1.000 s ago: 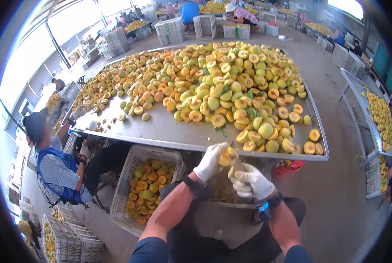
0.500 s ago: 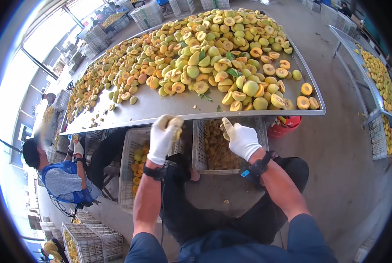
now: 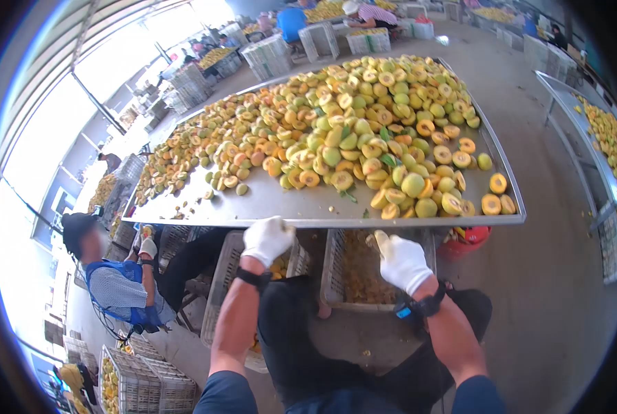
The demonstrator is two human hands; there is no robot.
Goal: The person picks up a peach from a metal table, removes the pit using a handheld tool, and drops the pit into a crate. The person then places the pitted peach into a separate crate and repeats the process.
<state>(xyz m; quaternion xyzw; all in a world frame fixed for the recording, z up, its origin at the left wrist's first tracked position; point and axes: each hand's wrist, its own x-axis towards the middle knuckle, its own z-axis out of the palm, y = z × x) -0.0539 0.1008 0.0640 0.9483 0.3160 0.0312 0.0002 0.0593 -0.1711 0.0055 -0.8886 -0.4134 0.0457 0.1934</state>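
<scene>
In the head view, my left hand (image 3: pixel 269 239), in a white glove, is curled closed just below the table's front rim, above a crate of fruit (image 3: pixel 281 268). What its fingers hold, if anything, is hidden. My right hand (image 3: pixel 403 263), also gloved, is closed with thumb and forefinger towards the table, over a crate of brownish pieces (image 3: pixel 367 269). A small dark bit shows at its fingertips, too small to name. Ahead of both hands, a metal table (image 3: pixel 267 207) bears a heap of yellow-green peach-like fruit (image 3: pixel 336 131), many cut in halves.
A red bucket (image 3: pixel 465 243) stands under the table's right corner. At left sits a co-worker (image 3: pixel 122 286) in a blue vest. Stacked crates (image 3: pixel 146 379) are at lower left. Another table of fruit (image 3: pixel 601 134) stands at right, and more people work at the back.
The head view has tilted up, so the table and crates appear lower. My left hand has turned its back upward, hiding the yellow piece that showed at its fingers. My right hand stays closed.
</scene>
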